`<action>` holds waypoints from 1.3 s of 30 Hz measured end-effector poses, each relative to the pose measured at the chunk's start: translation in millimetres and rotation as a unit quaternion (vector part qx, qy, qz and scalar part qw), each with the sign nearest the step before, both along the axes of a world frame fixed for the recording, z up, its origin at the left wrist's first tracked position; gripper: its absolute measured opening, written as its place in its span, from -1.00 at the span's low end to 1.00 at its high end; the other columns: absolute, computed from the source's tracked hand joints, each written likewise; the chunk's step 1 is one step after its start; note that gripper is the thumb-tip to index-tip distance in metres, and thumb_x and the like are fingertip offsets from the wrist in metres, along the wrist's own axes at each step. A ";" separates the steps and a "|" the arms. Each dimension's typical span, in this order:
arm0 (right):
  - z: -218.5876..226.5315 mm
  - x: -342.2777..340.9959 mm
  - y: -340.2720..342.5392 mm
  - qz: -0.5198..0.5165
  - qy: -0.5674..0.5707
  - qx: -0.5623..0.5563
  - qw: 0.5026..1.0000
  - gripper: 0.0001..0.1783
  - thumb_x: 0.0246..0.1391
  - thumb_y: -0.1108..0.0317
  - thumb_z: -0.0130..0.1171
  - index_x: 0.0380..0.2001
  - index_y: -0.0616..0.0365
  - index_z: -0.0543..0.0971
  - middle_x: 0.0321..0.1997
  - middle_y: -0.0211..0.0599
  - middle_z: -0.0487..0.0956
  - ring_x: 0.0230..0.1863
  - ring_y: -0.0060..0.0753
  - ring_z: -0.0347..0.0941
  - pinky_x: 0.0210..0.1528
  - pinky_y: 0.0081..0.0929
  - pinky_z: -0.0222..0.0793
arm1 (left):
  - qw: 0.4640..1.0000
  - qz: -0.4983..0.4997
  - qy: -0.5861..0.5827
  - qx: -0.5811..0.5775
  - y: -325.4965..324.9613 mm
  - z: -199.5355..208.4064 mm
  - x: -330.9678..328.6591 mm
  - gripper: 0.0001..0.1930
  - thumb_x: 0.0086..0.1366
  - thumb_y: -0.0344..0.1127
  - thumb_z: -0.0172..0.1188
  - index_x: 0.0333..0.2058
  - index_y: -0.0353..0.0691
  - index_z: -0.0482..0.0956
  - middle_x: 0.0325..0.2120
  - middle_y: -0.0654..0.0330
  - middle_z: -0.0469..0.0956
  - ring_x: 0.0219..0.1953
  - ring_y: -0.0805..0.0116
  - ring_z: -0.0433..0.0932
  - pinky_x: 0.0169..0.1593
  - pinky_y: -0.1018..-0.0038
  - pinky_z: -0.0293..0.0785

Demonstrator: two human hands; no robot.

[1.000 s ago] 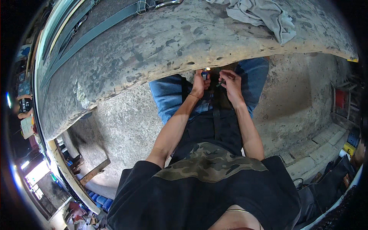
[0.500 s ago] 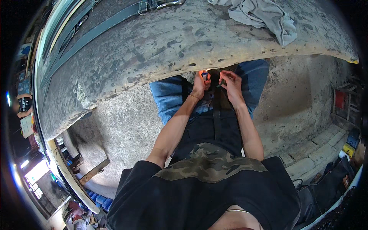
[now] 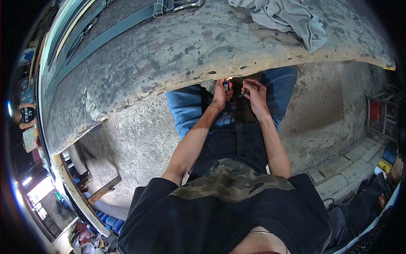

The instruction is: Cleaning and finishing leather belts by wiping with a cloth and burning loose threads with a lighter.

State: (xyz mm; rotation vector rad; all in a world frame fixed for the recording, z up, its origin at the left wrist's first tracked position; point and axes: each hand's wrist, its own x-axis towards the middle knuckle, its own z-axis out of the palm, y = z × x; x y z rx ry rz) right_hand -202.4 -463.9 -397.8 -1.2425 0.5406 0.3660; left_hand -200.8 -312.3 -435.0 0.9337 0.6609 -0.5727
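My left hand (image 3: pixel 219 96) is closed around a small blue lighter (image 3: pixel 226 86), held upright just below the table's front edge. A small bright flame shows at the lighter's top. A short way to the right, my right hand (image 3: pixel 256 94) pinches a small dark green piece (image 3: pixel 243 94) between thumb and fingers. Most of that piece is hidden by the fingers, and I cannot tell its kind. Both hands are over my lap, between my knees, a small gap apart.
A worn, stained table (image 3: pixel 203 51) curves across in front of me. On it lie a dark grey-green belt (image 3: pixel 105 40) with a metal buckle (image 3: pixel 188 4), and a crumpled grey cloth (image 3: pixel 292 21). Far left, another person (image 3: pixel 28 115) is present. A wooden rack (image 3: pixel 382 110) stands at right.
The flame at the lighter's top shows more clearly now, and the orange glow on my left fingers has lessened. Both hands stay almost in place.
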 end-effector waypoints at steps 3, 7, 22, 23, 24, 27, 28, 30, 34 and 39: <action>-1.9 -0.3 -0.9 -0.002 -0.001 0.007 1.000 -0.83 0.07 0.38 0.23 -0.25 0.16 0.58 -0.37 -0.45 0.56 -0.38 -0.60 0.47 -0.28 -0.54 0.40 | 1.000 0.001 -0.003 -0.004 0.8 -4.8 -0.8 -0.56 0.25 0.11 -0.30 -0.63 -0.03 0.30 -0.84 0.39 0.15 -0.81 0.52 0.05 -0.70 0.52 -0.12; 1.4 -0.3 1.1 -0.002 0.004 -0.003 1.000 -0.84 0.06 0.34 0.27 -0.28 0.12 0.59 -0.41 -0.50 0.55 -0.40 -0.64 0.46 -0.27 -0.52 0.38 | 1.000 -0.008 -0.008 -0.023 3.3 -11.8 -2.1 -0.50 0.32 0.20 -0.37 -0.59 0.00 0.30 -0.83 0.44 0.13 -0.81 0.56 0.01 -0.70 0.53 -0.16; -1.7 0.2 0.2 -0.011 0.003 -0.012 1.000 -0.84 0.04 0.38 0.26 -0.28 0.16 0.60 -0.40 -0.46 0.58 -0.40 -0.59 0.47 -0.30 -0.49 0.36 | 1.000 0.001 -0.014 0.006 1.1 -12.9 -4.6 -0.40 0.24 0.37 -0.36 -0.57 -0.02 0.35 -0.81 0.42 0.14 -0.80 0.53 0.06 -0.69 0.54 -0.11; 0.3 0.2 0.8 -0.010 0.003 -0.011 1.000 -0.84 0.04 0.38 0.26 -0.28 0.16 0.60 -0.40 -0.46 0.58 -0.40 -0.59 0.47 -0.30 -0.49 0.36 | 1.000 0.005 -0.013 0.002 1.9 -15.1 -5.4 -0.34 0.24 0.44 -0.39 -0.56 -0.03 0.35 -0.81 0.42 0.14 -0.79 0.53 0.07 -0.69 0.54 -0.10; 2.8 0.2 1.4 -0.012 0.005 -0.011 1.000 -0.84 0.04 0.38 0.26 -0.28 0.16 0.60 -0.40 -0.46 0.58 -0.40 -0.59 0.47 -0.32 -0.51 0.35 | 1.000 0.005 -0.013 0.003 2.9 -17.4 -5.9 -0.34 0.24 0.44 -0.39 -0.56 -0.03 0.35 -0.81 0.42 0.14 -0.79 0.53 0.07 -0.69 0.54 -0.10; -0.4 0.4 0.0 -0.012 0.001 -0.011 1.000 -0.85 0.04 0.38 0.25 -0.28 0.15 0.61 -0.39 -0.47 0.58 -0.39 -0.61 0.46 -0.35 -0.55 0.32 | 1.000 0.009 -0.022 -0.006 3.7 -20.6 -5.3 -0.28 0.21 0.52 -0.42 -0.55 -0.04 0.35 -0.80 0.42 0.16 -0.78 0.53 0.10 -0.69 0.54 -0.10; -2.8 0.5 -0.9 -0.009 -0.005 -0.010 1.000 -0.85 0.04 0.39 0.25 -0.28 0.14 0.61 -0.38 -0.47 0.59 -0.38 -0.62 0.46 -0.37 -0.57 0.30 | 1.000 0.028 -0.013 -0.006 3.5 -20.9 -4.9 -0.28 0.21 0.52 -0.41 -0.54 -0.04 0.36 -0.80 0.41 0.17 -0.77 0.53 0.10 -0.69 0.55 -0.11; -2.3 0.7 -1.4 -0.010 -0.004 -0.035 0.999 -0.85 0.05 0.39 0.24 -0.27 0.13 0.61 -0.36 -0.47 0.59 -0.36 -0.62 0.46 -0.39 -0.58 0.28 | 0.999 0.046 -0.002 -0.005 2.6 -17.9 -4.6 -0.29 0.22 0.51 -0.40 -0.53 -0.05 0.36 -0.79 0.41 0.17 -0.76 0.53 0.11 -0.69 0.55 -0.11; -3.1 0.9 -0.5 -0.013 -0.005 -0.046 0.999 -0.85 0.05 0.39 0.24 -0.26 0.11 0.62 -0.32 -0.48 0.61 -0.30 -0.63 0.48 -0.42 -0.61 0.27 | 0.988 0.103 -0.025 0.114 2.9 -23.7 -2.3 -0.41 0.29 0.35 -0.22 -0.49 -0.09 0.40 -0.70 0.30 0.35 -0.69 0.44 0.29 -0.61 0.51 0.14; -5.6 6.0 0.0 -0.017 0.014 -0.055 0.998 -0.84 0.06 0.41 0.21 -0.25 0.13 0.60 -0.29 -0.46 0.59 -0.30 -0.65 0.46 -0.45 -0.63 0.26 | 0.721 0.066 -0.406 0.558 14.7 -7.7 21.4 -0.65 0.31 -0.02 -0.02 -0.23 -0.16 0.57 -0.36 0.07 0.61 -0.30 0.18 0.57 -0.20 0.33 0.46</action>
